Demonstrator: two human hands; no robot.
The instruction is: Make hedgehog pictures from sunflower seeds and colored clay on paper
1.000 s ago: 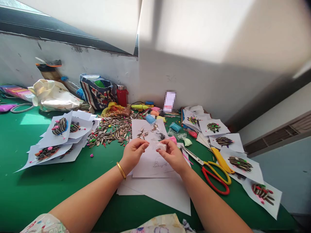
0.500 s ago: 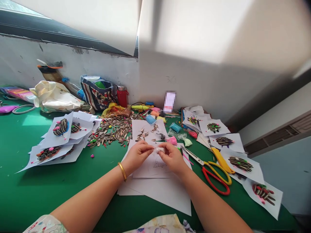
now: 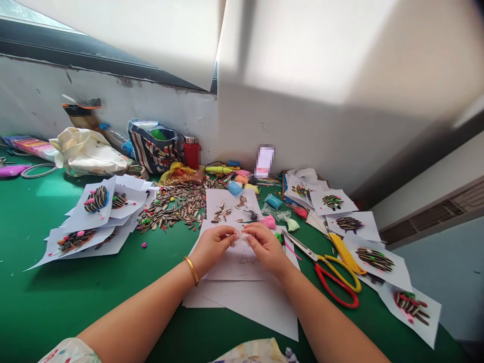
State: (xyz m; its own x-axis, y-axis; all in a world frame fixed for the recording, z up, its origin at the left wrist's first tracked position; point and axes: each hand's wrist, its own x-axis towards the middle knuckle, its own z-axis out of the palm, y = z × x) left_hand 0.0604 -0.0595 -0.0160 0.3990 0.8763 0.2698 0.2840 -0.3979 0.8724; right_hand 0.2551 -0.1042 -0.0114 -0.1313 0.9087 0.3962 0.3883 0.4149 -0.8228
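Your left hand point(image 3: 213, 244) and right hand point(image 3: 264, 243) both pinch a small clear plastic packet point(image 3: 240, 238) between their fingertips above the white sheet point(image 3: 234, 262) near the table's point(image 3: 75, 292) front edge.

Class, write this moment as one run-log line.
left hand: pinching clear packet | right hand: pinching same packet | under: drawing paper | right: scissors
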